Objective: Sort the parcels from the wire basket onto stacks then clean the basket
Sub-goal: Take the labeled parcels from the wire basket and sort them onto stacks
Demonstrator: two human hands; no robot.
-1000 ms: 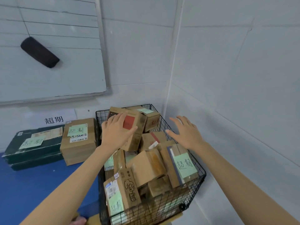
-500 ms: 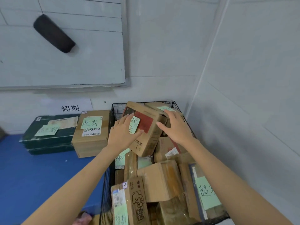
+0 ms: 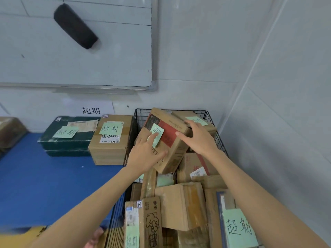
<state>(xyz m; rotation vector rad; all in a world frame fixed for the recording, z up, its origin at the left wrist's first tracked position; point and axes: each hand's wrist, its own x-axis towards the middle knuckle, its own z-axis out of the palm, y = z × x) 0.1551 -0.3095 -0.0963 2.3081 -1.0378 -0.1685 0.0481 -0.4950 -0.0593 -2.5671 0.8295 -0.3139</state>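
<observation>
— White tiled corner, whiteboard [image 3: 71,68] up left with a black eraser [image 3: 76,25] stuck on it, blue floor [image 3: 44,185] below. Anything different from a second back?

— Yes. Back then, only the left hand [image 3: 145,156] on the parcel [image 3: 172,140], with the right hand [image 3: 198,138] hovering spread and apart from it. Now clamped from both sides. Left fingers laid over the top face and its green note [image 3: 158,133], thumb hooked round the near edge. Right fingers curled over the far edge, thumb on top.

— And the parcel itself?

— Tilted, above the heap at the back left of the wire basket [image 3: 211,115], within the rim. Clear of the pile or resting on it, hard to tell.

— Meaning for the job?

— Probably a lift under way, next stop likely the stack just left of the basket. Sorting barely begun, cleaning far off.

— Counts?

— Two hands, both busy. One basket. In it, at least seven parcels showing, the held one included; perhaps more buried, impossible to say. Outside: two dark green boxes [image 3: 66,145], one upon the other, and one brown box [image 3: 111,151] just beside the basket. One more brown parcel [image 3: 10,131] at the far left edge. One paper sign [image 3: 91,110] on the wall above them.
</observation>
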